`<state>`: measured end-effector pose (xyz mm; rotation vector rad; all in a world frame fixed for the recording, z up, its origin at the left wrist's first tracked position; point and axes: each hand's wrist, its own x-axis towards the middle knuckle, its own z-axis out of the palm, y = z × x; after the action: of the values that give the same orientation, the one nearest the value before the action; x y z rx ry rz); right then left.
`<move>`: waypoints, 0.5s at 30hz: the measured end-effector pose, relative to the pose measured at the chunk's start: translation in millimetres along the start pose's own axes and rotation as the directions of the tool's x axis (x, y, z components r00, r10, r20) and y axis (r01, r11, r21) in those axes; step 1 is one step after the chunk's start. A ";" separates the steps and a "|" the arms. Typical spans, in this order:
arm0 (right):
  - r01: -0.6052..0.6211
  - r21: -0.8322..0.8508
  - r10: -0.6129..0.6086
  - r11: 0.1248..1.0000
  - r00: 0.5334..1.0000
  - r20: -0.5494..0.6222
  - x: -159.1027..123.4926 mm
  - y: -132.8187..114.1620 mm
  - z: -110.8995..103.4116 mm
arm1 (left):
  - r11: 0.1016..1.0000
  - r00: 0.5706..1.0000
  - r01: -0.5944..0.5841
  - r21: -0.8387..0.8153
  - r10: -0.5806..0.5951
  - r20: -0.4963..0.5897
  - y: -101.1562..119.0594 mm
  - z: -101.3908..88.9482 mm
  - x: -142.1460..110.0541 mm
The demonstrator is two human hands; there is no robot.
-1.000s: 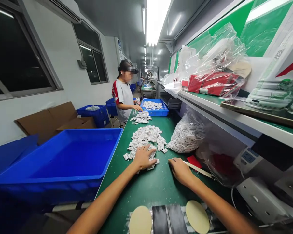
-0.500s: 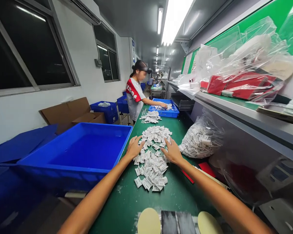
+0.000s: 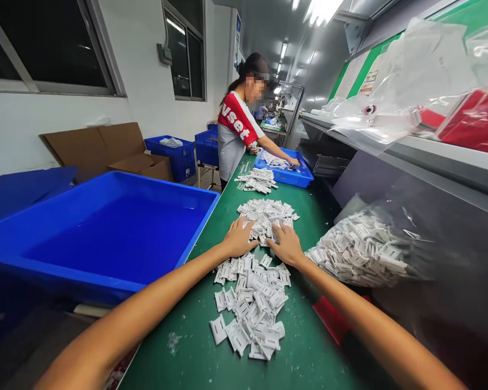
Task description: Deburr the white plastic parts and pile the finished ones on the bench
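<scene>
A long heap of small white plastic pieces [image 3: 254, 295] lies on the green table [image 3: 309, 346]. My left hand [image 3: 238, 238] rests palm down on the heap's far half, fingers spread. My right hand [image 3: 284, 244] lies flat beside it, fingers spread over the same pieces. Both hands press on the pile and grip nothing. More white pieces [image 3: 268, 211] stretch beyond my fingertips.
A large blue bin [image 3: 106, 238] stands at the table's left edge. A clear bag of white pieces [image 3: 361, 249] lies to the right under a shelf [image 3: 431, 151]. Farther along, a co-worker [image 3: 239, 130] reaches into a blue tray [image 3: 284, 170]. A red flat item [image 3: 333, 319] lies near my right forearm.
Both hands have moved farther up the pile and closer together, leaving more white pieces trailing near me. The view has tilted down and drawn nearer. The co-worker's hand has shifted in the blue tray.
</scene>
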<state>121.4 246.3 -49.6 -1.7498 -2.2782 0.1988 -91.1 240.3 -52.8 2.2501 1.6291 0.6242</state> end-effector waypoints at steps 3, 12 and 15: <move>0.108 0.053 -0.110 0.993 0.994 0.029 -9.0 0.6 -1.5 | 0.997 0.997 -0.064 -0.048 0.067 0.046 0.5 -2.3 -15.6; 0.355 0.191 -0.375 0.915 0.923 0.084 -58.5 0.8 -25.2 | 0.964 0.972 -0.196 -0.180 0.216 0.098 3.4 -27.2 -59.5; 0.338 0.169 -0.352 0.926 0.934 0.057 -55.9 -0.6 -31.0 | 0.986 0.994 -0.110 -0.129 0.109 -0.013 -3.1 -33.3 -48.0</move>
<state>143.2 190.7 -26.6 -1.2596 -2.5100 0.3772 -123.2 195.2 -33.8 2.2564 1.4311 0.7427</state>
